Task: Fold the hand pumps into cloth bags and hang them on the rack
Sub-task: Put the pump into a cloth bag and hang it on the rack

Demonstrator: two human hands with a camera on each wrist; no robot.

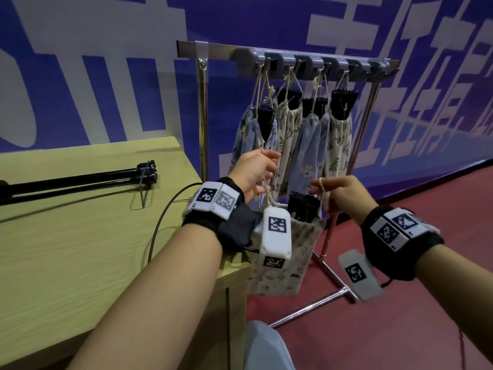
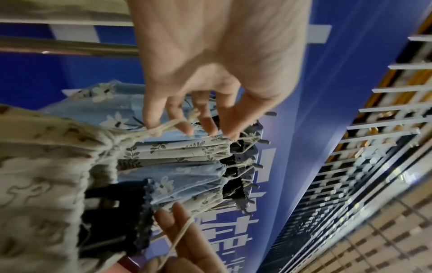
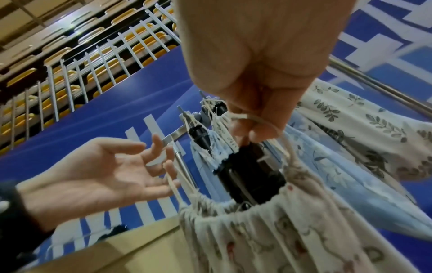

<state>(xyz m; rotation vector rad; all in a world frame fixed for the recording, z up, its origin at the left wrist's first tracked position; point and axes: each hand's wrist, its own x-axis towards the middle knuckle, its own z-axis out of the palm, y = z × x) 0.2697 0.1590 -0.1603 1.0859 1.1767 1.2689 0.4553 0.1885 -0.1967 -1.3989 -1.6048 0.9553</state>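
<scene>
A beige patterned cloth bag (image 1: 293, 265) (image 3: 268, 230) hangs in the air between my hands, in front of the rack (image 1: 202, 116). A folded black hand pump (image 1: 304, 206) (image 3: 245, 177) sticks out of its half-gathered mouth. My right hand (image 1: 344, 194) (image 3: 252, 129) pinches one drawstring, which loops round its forefinger. My left hand (image 1: 256, 169) (image 3: 105, 171) has loose, nearly straight fingers, and the other drawstring (image 2: 163, 127) lies across them. Both hands are below the hook bar (image 1: 306, 62).
Several filled blue and beige floral bags (image 1: 293, 134) hang from the hooks; the rightmost hooks (image 1: 373, 68) carry nothing. Another black pump (image 1: 80, 180) lies on the wooden table (image 1: 80, 263) at the left, beside a dark cable (image 1: 160, 222). The floor below is red.
</scene>
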